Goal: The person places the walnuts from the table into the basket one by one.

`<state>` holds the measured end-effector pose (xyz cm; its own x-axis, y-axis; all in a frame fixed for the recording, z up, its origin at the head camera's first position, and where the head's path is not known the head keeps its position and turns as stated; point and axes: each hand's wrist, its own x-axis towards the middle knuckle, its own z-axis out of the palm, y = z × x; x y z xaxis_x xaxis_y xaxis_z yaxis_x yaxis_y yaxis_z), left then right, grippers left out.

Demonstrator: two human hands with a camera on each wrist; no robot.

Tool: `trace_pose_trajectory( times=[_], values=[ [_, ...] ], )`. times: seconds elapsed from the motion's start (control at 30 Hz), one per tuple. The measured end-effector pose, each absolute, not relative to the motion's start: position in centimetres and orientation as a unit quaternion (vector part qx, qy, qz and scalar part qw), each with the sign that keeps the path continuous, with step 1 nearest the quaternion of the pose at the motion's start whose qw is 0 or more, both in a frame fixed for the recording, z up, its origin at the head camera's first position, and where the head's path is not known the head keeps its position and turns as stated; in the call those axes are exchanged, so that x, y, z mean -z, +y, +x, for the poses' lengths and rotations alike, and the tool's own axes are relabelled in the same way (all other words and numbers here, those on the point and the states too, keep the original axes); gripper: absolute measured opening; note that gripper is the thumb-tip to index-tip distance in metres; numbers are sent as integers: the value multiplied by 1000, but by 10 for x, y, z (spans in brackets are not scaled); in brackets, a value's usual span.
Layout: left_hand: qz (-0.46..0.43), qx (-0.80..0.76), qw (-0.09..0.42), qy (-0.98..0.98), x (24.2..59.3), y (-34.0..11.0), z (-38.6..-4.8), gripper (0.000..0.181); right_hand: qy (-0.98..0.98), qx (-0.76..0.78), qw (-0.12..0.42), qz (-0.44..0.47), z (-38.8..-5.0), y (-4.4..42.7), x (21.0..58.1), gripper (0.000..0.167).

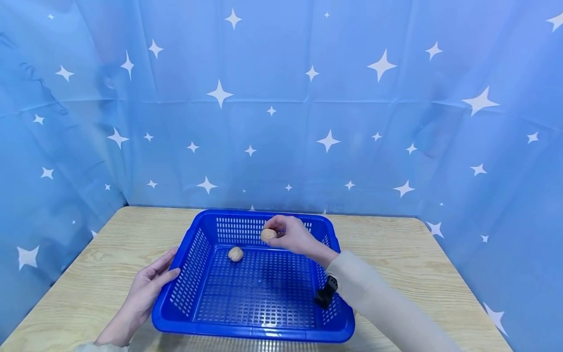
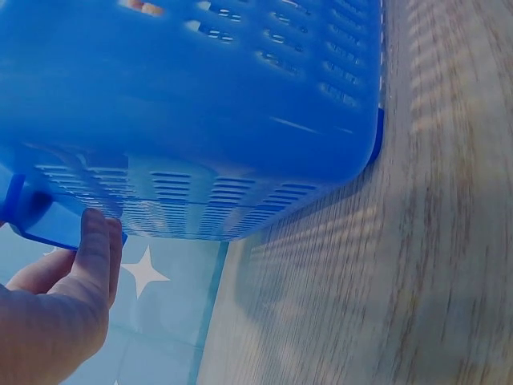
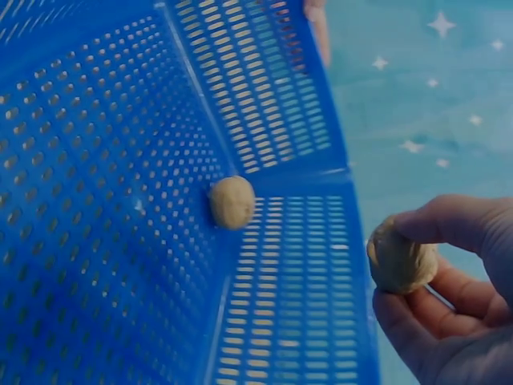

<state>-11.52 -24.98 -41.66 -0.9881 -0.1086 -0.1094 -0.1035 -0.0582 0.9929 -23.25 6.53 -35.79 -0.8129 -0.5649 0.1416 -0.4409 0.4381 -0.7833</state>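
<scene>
starry cloth [image 1: 272,58] runs off the top edge; lower left, left hand [image 1: 147,287] grips basket [image 1: 237,329]; below centre, right hand [image 1: 300,237] pinches part-covered walnut [image 1: 267,235].

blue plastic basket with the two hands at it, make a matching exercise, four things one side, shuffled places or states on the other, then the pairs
Column 1
1. bare left hand
2. bare right hand
3. loose tan rounded walnut
4. blue star-printed cloth backdrop

Column 2
A. on the floor of the blue plastic basket, near its far left corner
B. behind the pale wood-grain table
C. pinching another tan rounded walnut
D. holding the basket's left rim

Pairs: 1-D, 2-C, 3-A, 4-B
</scene>
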Motion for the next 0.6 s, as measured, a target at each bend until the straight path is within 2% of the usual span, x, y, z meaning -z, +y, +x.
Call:
trace_pose_trajectory(
  times=[0.47, 0.6],
  values=[
    [82, 726, 3, -682, 419, -250, -116, 63, 850, 443, 135, -251, -242, 25, 384, 19],
    [82, 723, 5, -685, 418, -250, -116, 64, 856, 435, 139, -243, -244, 19, 391, 18]
  ],
)
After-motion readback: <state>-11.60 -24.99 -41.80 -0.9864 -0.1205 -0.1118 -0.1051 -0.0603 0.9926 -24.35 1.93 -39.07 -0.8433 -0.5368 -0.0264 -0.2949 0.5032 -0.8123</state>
